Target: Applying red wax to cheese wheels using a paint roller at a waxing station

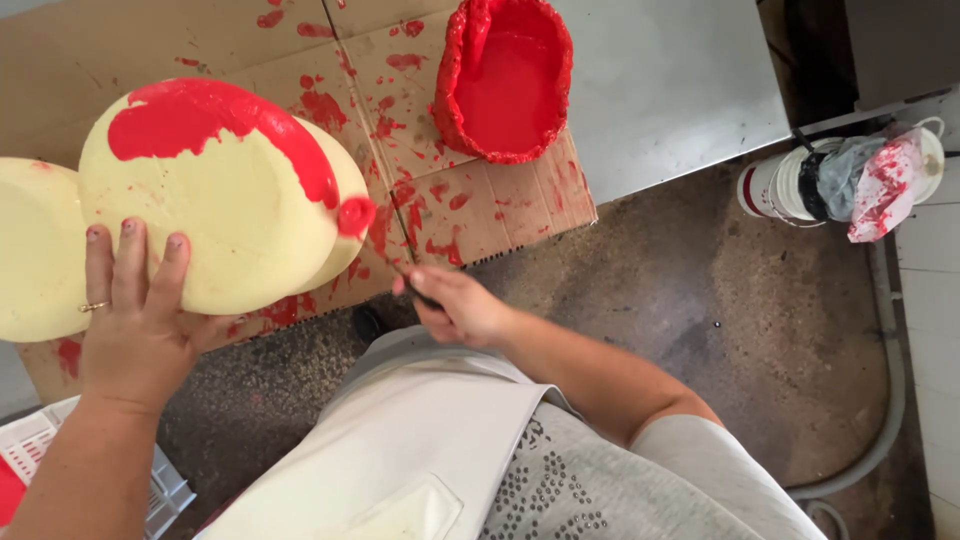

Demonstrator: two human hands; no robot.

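Note:
My left hand (pixel 135 310) grips the near edge of a pale yellow round wheel (pixel 215 215) and tilts it up off the cardboard; red coating covers its top rim. My right hand (pixel 455 305) is closed on the dark handle of a brush (pixel 395 262), whose red-loaded tip touches the wheel's right edge. A second pale yellow wheel (pixel 35 250) lies just left, partly under the first. A red-crusted tub of red coating (pixel 505 75) stands on the cardboard beyond the brush.
Red-spattered cardboard (pixel 440 200) covers a grey table (pixel 670 80). A white bucket with rags (pixel 850 180) stands on the dark floor at right. A white plastic crate (pixel 40 450) sits at the lower left. A white apron hangs in front of me.

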